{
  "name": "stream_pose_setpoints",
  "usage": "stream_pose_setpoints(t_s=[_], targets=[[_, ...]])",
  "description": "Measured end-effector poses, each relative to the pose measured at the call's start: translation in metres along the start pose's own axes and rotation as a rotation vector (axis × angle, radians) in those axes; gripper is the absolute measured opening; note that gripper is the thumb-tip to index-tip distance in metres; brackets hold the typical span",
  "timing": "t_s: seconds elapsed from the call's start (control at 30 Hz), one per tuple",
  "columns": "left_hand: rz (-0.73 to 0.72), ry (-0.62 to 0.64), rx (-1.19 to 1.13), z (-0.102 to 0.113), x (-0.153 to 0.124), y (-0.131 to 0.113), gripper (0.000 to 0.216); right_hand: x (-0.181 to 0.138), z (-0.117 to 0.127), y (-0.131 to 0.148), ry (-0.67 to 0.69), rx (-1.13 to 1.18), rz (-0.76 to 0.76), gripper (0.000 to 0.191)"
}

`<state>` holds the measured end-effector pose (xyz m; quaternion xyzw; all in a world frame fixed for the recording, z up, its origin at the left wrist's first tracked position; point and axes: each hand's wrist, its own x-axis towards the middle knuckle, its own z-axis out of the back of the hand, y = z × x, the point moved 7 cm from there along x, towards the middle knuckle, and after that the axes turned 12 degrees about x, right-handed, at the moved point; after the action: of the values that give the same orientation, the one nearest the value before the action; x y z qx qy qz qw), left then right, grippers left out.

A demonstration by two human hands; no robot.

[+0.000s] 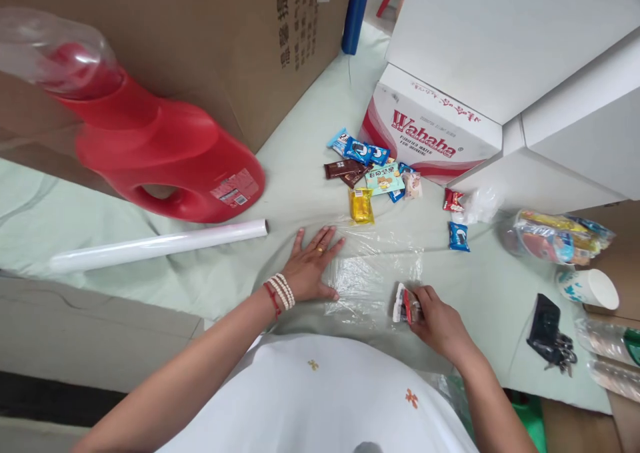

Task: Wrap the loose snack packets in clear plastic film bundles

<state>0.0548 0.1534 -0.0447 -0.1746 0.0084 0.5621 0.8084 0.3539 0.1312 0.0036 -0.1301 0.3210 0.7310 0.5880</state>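
Head view: the cloth-covered desk (pixel 495 289) carries everything here, and its soft covering probably gives thin plastic a little grip. A carton (pixel 430 129) of drinking water stands at the far side, with a pile of wrapped snacks (pixel 383 181) lying in front of it. Closer to the person, a clear plastic sheet (pixel 367 286) lies wrinkled between the two hands; whether it is one layer or a flat bag cannot be told. It looks nearly weightless, limp and slick, likely to crease, cling or slide, so it is best pressed flat with the palm or pinched at an edge or corner. The left hand (pixel 313 266) is spread palm down at the sheet's left edge, fingers splayed. The right hand (pixel 440 323) pinches a small snack packet (pixel 405 305) between thumb and fingers, by the near right corner of the sheet; whether the two touch is unclear. The packet should be light, with a crinkly, somewhat slippery wrapper, and its contents may crush. A gentle hold across the body suits it, while the end seam offers a thinner, floppier place to take it.
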Motion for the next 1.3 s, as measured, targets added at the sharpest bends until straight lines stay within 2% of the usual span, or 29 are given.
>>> stream_pose_setpoints(t_s=[0.1,0.17,0.23,0.37,0.47,0.53,0.6,0.73,1.13,1.23,1.3], targets=[[-0.003,0.008,0.012,0.001,0.001,0.000,0.123,-0.012,0.024,-0.004,-0.079,0.046,-0.013,0.044],[-0.005,0.018,0.022,0.002,0.001,0.000,0.124,-0.009,0.043,0.013,-0.149,0.060,0.021,0.043],[-0.009,0.017,0.035,0.001,0.001,0.000,0.125,0.004,0.054,0.041,-0.171,0.030,0.070,0.046],[-0.015,-0.017,0.064,-0.001,0.001,0.001,0.126,0.048,0.045,0.099,-0.091,-0.088,0.154,0.047],[0.001,-0.054,0.083,-0.003,0.001,0.002,0.126,0.071,0.031,0.115,-0.033,-0.076,0.203,0.058],[0.001,-0.065,0.084,-0.003,0.001,0.001,0.125,0.076,0.029,0.113,-0.035,-0.005,0.235,0.075],[-0.004,-0.054,0.082,-0.002,0.001,0.000,0.124,0.073,0.031,0.108,-0.047,0.051,0.270,0.080],[-0.008,-0.037,0.080,-0.001,0.001,0.001,0.124,0.068,0.031,0.102,-0.047,0.070,0.334,0.065],[-0.029,-0.026,0.015,0.000,0.001,-0.001,0.130,0.072,0.023,0.100,-0.073,0.016,0.291,0.056],[-0.039,-0.016,-0.043,0.003,-0.004,0.004,0.128,0.072,0.021,0.099,-0.064,0.019,0.279,0.059],[-0.045,-0.032,-0.095,0.008,-0.012,0.010,0.118,0.063,0.023,0.094,-0.059,0.073,0.312,0.065]])
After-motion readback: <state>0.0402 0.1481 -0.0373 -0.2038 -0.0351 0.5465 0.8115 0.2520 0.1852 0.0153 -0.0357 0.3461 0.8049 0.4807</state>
